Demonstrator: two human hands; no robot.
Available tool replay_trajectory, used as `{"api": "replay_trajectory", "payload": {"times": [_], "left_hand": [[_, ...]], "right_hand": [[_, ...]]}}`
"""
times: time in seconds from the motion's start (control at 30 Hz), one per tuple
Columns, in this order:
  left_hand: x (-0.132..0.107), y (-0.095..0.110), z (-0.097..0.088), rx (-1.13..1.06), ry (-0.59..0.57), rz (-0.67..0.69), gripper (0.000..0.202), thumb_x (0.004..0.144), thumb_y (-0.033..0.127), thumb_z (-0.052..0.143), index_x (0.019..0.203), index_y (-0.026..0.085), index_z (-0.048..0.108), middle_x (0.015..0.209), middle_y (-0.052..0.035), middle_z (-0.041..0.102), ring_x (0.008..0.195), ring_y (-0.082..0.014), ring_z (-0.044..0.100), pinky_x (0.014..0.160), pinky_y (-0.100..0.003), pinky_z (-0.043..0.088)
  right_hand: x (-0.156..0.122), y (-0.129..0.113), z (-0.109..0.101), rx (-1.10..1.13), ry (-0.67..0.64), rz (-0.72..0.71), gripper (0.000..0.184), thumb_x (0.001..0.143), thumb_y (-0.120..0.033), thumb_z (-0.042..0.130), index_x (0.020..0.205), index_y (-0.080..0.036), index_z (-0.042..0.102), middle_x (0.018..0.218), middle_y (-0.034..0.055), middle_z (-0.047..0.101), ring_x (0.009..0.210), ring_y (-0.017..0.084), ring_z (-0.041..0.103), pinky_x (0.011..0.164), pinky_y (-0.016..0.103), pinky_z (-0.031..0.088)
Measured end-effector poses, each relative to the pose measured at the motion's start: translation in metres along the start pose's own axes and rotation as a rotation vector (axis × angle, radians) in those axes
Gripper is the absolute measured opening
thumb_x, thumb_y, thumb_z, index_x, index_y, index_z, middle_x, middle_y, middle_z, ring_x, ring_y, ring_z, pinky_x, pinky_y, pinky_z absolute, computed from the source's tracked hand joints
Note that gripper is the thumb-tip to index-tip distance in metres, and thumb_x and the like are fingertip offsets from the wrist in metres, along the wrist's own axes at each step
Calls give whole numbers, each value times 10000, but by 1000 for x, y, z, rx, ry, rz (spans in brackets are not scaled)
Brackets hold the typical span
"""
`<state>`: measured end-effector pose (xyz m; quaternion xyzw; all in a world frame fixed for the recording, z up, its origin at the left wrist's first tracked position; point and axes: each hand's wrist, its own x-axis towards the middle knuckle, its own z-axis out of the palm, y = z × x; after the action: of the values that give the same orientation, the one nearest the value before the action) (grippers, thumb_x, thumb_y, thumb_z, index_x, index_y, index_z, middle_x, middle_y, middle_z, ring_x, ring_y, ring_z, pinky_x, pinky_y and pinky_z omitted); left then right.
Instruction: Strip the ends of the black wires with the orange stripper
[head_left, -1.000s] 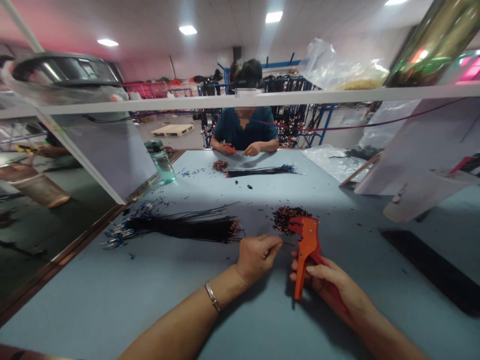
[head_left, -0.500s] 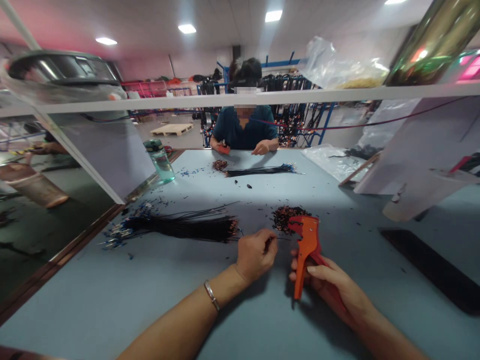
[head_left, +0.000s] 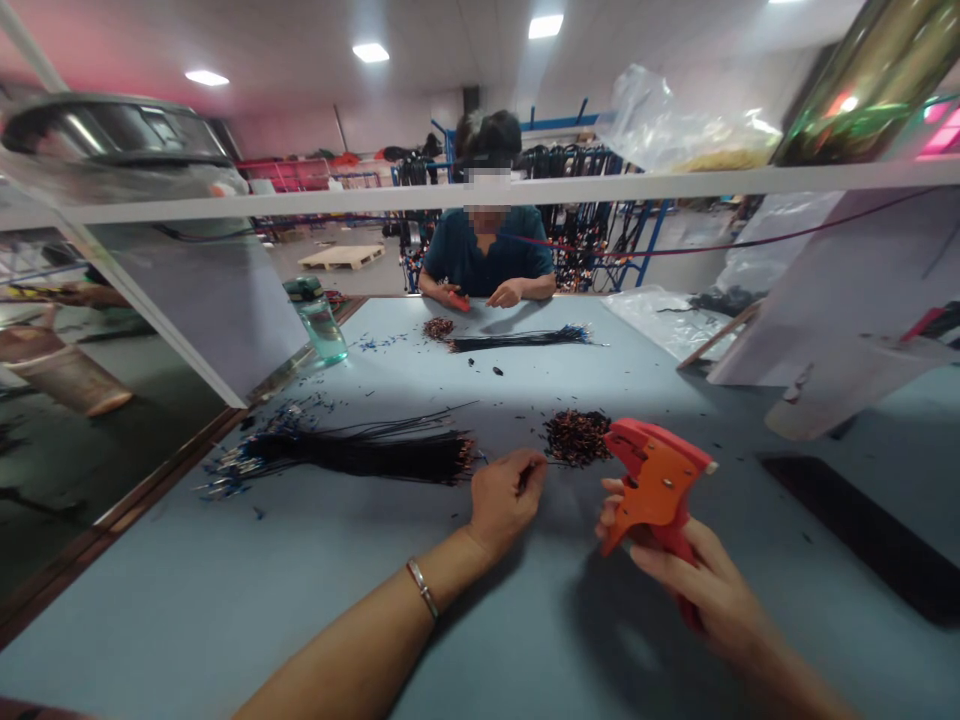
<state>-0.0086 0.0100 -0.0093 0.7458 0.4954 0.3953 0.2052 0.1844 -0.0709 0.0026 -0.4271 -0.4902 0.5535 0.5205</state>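
My right hand [head_left: 694,575] grips an orange wire stripper [head_left: 652,485], lifted and tilted so its head points up and to the left. My left hand [head_left: 504,497] rests on the blue table [head_left: 300,590] with its fingers pinched on a thin black wire I can barely make out, pointing toward a small pile of stripped copper-and-black scraps [head_left: 576,437]. A long bundle of black wires [head_left: 360,453] with blue ends lies just left of my left hand.
Across the table a person in a dark teal shirt [head_left: 489,262] works on another black wire bundle [head_left: 521,341]. A clear green-capped bottle [head_left: 321,320] stands at the left edge. A white shelf rail [head_left: 480,195] crosses overhead; plastic bags [head_left: 660,320] lie far right.
My right hand has lifted the orange stripper off the table and turned it sideways to the right. My left hand has slid slightly forward, still pinched.
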Motion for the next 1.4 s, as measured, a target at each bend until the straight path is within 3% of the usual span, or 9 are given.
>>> {"api": "replay_trajectory", "payload": {"times": [0.13, 0.27, 0.5, 0.67, 0.87, 1.17, 1.4], "left_hand": [[0, 1, -1, -1, -14, -20, 171, 850, 226, 495, 835, 193, 662, 683, 12, 671, 584, -100, 562, 567, -194, 355], [0, 1, -1, -11, -18, -31, 170, 847, 228, 492, 842, 192, 658, 667, 12, 657, 575, -100, 552, 559, -194, 344], [0, -1, 1, -16, -16, -38, 185, 854, 240, 477, 842, 193, 655, 669, 12, 647, 579, -102, 539, 570, -195, 348], [0, -1, 1, -21, -13, -27, 199, 865, 250, 466, 848, 194, 656, 690, 9, 650, 598, -105, 544, 586, -199, 358], [0, 0, 0, -26, -14, -20, 184, 854, 232, 485, 831, 187, 661, 666, 13, 640, 581, -101, 538, 574, -198, 358], [0, 2, -1, -36, -10, -22, 195, 853, 237, 477, 829, 183, 663, 644, 16, 625, 568, -97, 524, 569, -191, 358], [0, -1, 1, -54, -30, -19, 192, 861, 240, 468, 831, 189, 651, 667, 17, 627, 581, -101, 526, 583, -189, 368]], "right_hand": [[2, 2, 1, -243, -28, -1, 378, 749, -369, 660, 1083, -192, 639, 991, 87, 661, 891, 256, 613, 851, 382, 457], [5, -1, 4, -313, -48, 15, 465, 756, -394, 634, 1164, -174, 606, 925, 81, 668, 876, 255, 610, 843, 380, 462], [4, -8, 6, -287, -83, 137, 549, 744, -406, 629, 1233, -167, 559, 966, 87, 673, 912, 266, 605, 866, 396, 452], [3, -2, 6, -239, -4, 69, 448, 747, -383, 627, 1142, -172, 607, 872, 67, 672, 846, 256, 596, 818, 380, 453], [5, -2, 6, -160, 67, 80, 354, 695, -339, 661, 1009, -176, 639, 892, 79, 687, 861, 280, 614, 827, 399, 461], [5, 0, 5, -49, 138, 95, 364, 675, -291, 669, 1024, -201, 620, 909, 78, 694, 880, 281, 629, 821, 401, 484], [6, -5, 8, -148, 78, 148, 386, 646, -274, 650, 1016, -167, 635, 894, 83, 698, 850, 281, 621, 826, 416, 461]]}}
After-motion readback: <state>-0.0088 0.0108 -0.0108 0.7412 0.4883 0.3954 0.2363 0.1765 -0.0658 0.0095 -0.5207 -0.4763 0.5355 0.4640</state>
